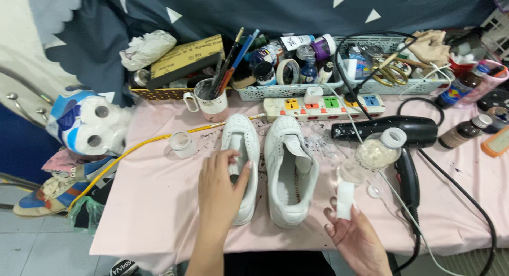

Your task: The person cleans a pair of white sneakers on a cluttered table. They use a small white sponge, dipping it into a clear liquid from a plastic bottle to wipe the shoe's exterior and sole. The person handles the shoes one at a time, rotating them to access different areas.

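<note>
Two white sneakers lie side by side on a pink cloth-covered table [159,202], toes pointing away from me. My left hand [221,187] rests on the left sneaker [243,143], fingers curled around its tongue and opening. The right sneaker [289,170] lies untouched, its tongue pulled up. My right hand [356,238] is palm up near the table's front edge and holds a small white block [345,199] between thumb and fingers, to the right of the right sneaker's heel.
A black hair dryer [403,135] with its cord lies right of the sneakers, beside a clear plastic bottle [371,154] on its side. A white power strip [323,106], a mug of brushes [212,101], baskets of paint bottles and a small cup [182,144] stand behind.
</note>
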